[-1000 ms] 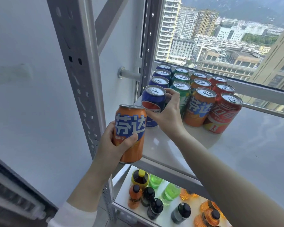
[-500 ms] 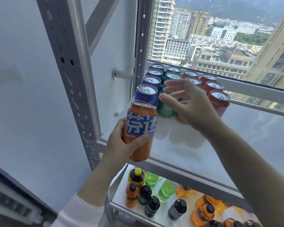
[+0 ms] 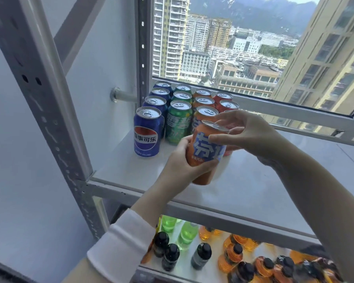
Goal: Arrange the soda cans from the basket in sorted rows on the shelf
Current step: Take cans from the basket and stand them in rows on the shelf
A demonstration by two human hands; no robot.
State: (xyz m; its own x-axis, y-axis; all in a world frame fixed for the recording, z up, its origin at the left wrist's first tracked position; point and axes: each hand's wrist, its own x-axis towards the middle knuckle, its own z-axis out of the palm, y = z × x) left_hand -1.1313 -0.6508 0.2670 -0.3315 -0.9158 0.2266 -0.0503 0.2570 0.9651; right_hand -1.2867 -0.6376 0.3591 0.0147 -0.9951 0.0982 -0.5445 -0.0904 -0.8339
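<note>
Left hand (image 3: 180, 160), coming from a white sleeve (image 3: 121, 242), is wrapped around the lower half of an orange can (image 3: 207, 152) with a blue and white label. It holds the can tilted in the air just above the front part of a white shelf (image 3: 253, 190). Right hand (image 3: 249, 135) reaches in from the right and pinches the same can near its top, thumb lying across the label and fingers curled at the silver rim. Behind the held can, soda cans stand upright on the shelf in rows running from front to back, sorted by colour. Four blue cans (image 3: 146, 133) form the leftmost row, and just beside them are three green cans (image 3: 179, 123). Next come the orange cans (image 3: 204, 112), then the red cans (image 3: 226, 104), whose front end is partly hidden by the right hand. A grey metal post (image 3: 49, 99) with punched holes rises at the shelf's left front corner. A lower shelf (image 3: 221, 260) carries bottles (image 3: 187, 234) of green, orange and dark drinks, standing close together. Beyond the cans, a window (image 3: 253, 58) shows city buildings and hills.
</note>
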